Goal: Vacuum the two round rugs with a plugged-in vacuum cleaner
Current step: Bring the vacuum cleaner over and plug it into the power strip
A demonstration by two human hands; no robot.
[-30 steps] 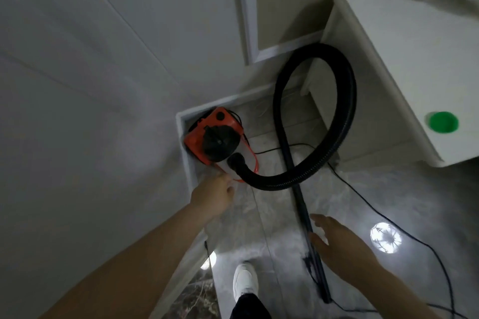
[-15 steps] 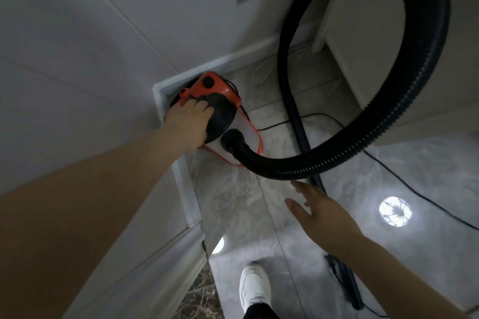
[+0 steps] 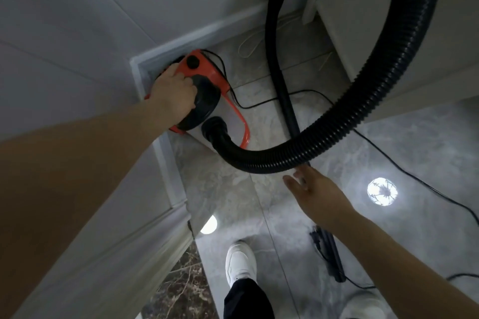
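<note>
An orange and black vacuum cleaner [image 3: 204,77] sits on the floor in the corner against the skirting. My left hand [image 3: 172,94] grips the black handle on its top, fingers curled round it. A thick black ribbed hose [image 3: 344,122] loops from its front up and over to the right. The black rigid tube [image 3: 281,77] lies along the floor beneath the hose. My right hand [image 3: 315,193] hovers open just below the hose, fingers spread, holding nothing. A thin black power cord [image 3: 420,184] trails across the floor. No rug is in view.
A white wall and skirting [image 3: 166,168] run along the left. A white cabinet [image 3: 347,23] stands at the back right. The grey marble floor [image 3: 259,204] shows bright lamp reflections. My white shoe [image 3: 239,263] stands near the bottom centre.
My left hand went from the vacuum's front edge onto its top handle and closed round it. The view came closer. My right hand rose towards the hose.
</note>
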